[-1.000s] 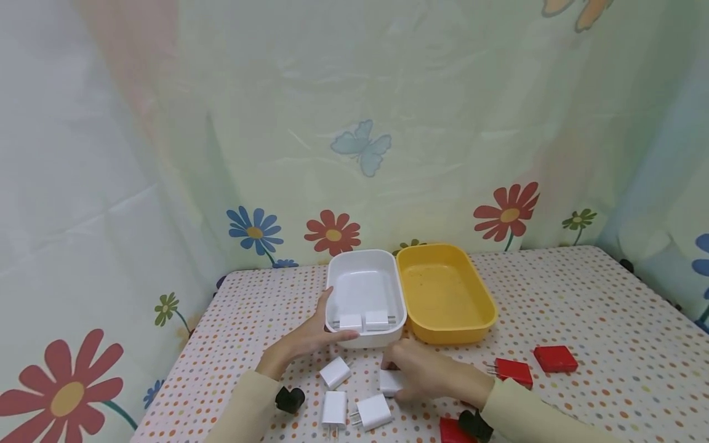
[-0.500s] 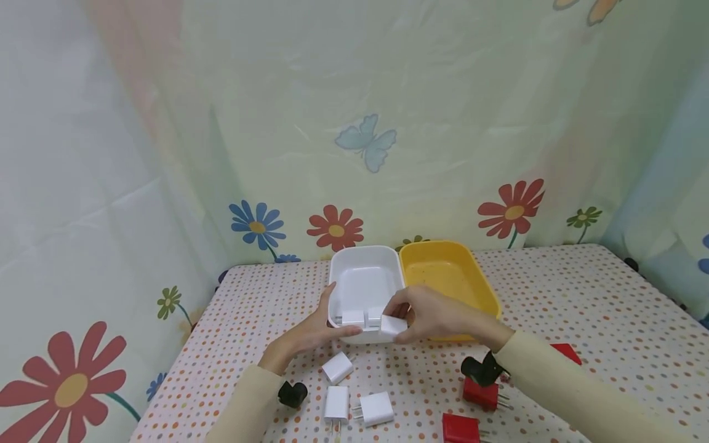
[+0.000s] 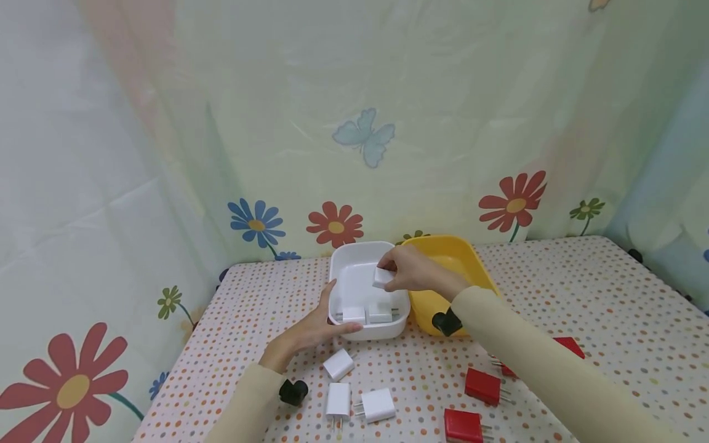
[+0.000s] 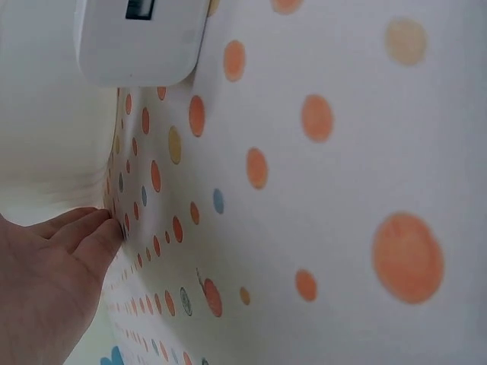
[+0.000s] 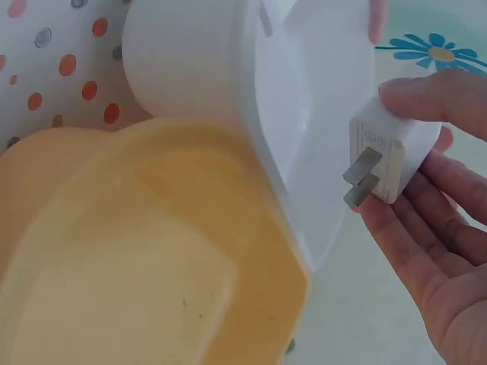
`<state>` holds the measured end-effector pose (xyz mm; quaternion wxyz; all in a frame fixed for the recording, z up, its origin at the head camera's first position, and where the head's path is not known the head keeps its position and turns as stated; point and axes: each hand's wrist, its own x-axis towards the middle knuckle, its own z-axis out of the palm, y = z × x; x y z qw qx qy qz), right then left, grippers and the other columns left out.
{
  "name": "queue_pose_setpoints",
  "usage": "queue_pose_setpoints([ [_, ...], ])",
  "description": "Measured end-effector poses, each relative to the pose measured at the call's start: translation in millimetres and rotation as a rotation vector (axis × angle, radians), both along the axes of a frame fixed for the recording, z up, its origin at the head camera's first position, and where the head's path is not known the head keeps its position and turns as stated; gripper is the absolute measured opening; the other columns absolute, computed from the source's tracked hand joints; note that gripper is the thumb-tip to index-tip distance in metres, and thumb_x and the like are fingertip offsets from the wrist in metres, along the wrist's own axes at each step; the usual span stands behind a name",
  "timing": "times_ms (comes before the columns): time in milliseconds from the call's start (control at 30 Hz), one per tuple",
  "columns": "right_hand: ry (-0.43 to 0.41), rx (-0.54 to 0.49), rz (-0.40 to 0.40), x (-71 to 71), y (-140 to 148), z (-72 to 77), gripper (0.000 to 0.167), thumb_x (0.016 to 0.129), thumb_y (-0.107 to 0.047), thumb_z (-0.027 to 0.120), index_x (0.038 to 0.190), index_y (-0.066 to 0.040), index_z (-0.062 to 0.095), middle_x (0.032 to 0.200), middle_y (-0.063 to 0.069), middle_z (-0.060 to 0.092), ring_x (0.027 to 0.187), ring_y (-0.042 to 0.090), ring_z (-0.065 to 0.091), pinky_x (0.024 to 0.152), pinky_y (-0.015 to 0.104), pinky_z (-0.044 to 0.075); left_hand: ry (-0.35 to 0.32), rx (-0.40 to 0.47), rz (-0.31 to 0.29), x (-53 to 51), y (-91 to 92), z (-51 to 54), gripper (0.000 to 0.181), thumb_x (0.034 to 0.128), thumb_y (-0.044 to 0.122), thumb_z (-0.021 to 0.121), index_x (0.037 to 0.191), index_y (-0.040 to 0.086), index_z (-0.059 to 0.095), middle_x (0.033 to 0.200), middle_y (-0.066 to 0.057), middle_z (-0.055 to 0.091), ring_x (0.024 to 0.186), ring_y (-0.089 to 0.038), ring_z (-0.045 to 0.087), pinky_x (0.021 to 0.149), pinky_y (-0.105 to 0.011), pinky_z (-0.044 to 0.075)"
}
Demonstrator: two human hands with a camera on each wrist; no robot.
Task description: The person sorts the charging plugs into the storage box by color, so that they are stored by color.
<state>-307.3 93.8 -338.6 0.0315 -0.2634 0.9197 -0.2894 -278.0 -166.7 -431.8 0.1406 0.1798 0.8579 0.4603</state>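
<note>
My right hand (image 3: 414, 269) pinches a white charger plug (image 3: 382, 277) between thumb and fingers, above the white tray (image 3: 370, 333). In the right wrist view that held charger plug (image 5: 411, 144) shows its two metal prongs. Inside the tray near the front wall lie two more white chargers, one on the left (image 3: 353, 314) and one on the right (image 3: 380, 313). With fingers straight along the tray's left side and thumb on its front rim, my left hand (image 3: 310, 326) touches the tray. Three white chargers lie on the table in front, one of them nearest my left wrist (image 3: 338, 365).
To the right, against the white tray, stands a yellow tray (image 3: 480, 271), partly behind my right arm. Several red chargers (image 3: 482, 386) lie at the front right, some partly covered by the sleeve. A dotted cloth (image 3: 266, 295) covers the table, and a printed curtain (image 3: 277, 123) hangs behind.
My right hand has lifted a white charger off the table and carried it forward and up over the white tray. My left hand has stayed at the tray's front left corner.
</note>
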Motion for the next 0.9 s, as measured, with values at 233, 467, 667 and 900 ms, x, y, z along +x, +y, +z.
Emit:
queue_pose_setpoints([
  [233, -0.006, 0.052, -0.047, -7.1, -23, -9.7, 0.034, 0.084, 0.0, 0.085, 0.115, 0.006, 0.075, 0.104, 0.014, 0.075, 0.091, 0.025, 0.065, 0.094, 0.039, 0.058, -0.005, 0.001, -0.006, -0.5, 0.5, 0.1, 0.123, 0.088, 0.057, 0.079, 0.167, 0.02, -0.007, 0.167, -0.017, 0.027, 0.147, -0.037, 0.039, 0.117, -0.064, 0.032],
  [467, -0.015, 0.098, -0.087, -10.7, -34, -19.6, 0.033, 0.081, 0.002, 0.087, 0.111, 0.006, 0.075, 0.098, 0.012, 0.073, 0.085, 0.023, 0.061, 0.089, 0.037, 0.059, -0.012, 0.007, -0.009, -0.8, 0.2, -2.1, 0.121, 0.0892, 0.054, 0.079, 0.167, 0.019, -0.007, 0.167, -0.017, 0.028, 0.146, -0.037, 0.04, 0.117, -0.062, 0.033],
  [667, -0.054, 0.112, -0.105, -13.7, -39, -27.8, 0.033, 0.082, 0.006, 0.085, 0.112, 0.007, 0.072, 0.099, 0.012, 0.07, 0.09, 0.024, 0.06, 0.089, 0.037, 0.058, -0.015, -0.006, 0.006, -1.4, -2.1, -4.3, 0.121, 0.0891, 0.054, 0.079, 0.167, 0.021, -0.007, 0.167, -0.018, 0.027, 0.148, -0.037, 0.038, 0.117, -0.062, 0.032],
  [900, -0.073, 0.135, -0.144, -16.3, -41, -33.9, 0.031, 0.081, 0.01, 0.082, 0.109, 0.008, 0.07, 0.097, 0.013, 0.069, 0.085, 0.024, 0.061, 0.084, 0.036, 0.059, 0.012, -0.026, 0.003, -2.5, -1.2, -3.3, 0.122, 0.0882, 0.057, 0.079, 0.168, 0.02, -0.006, 0.166, -0.018, 0.03, 0.147, -0.036, 0.04, 0.117, -0.061, 0.033],
])
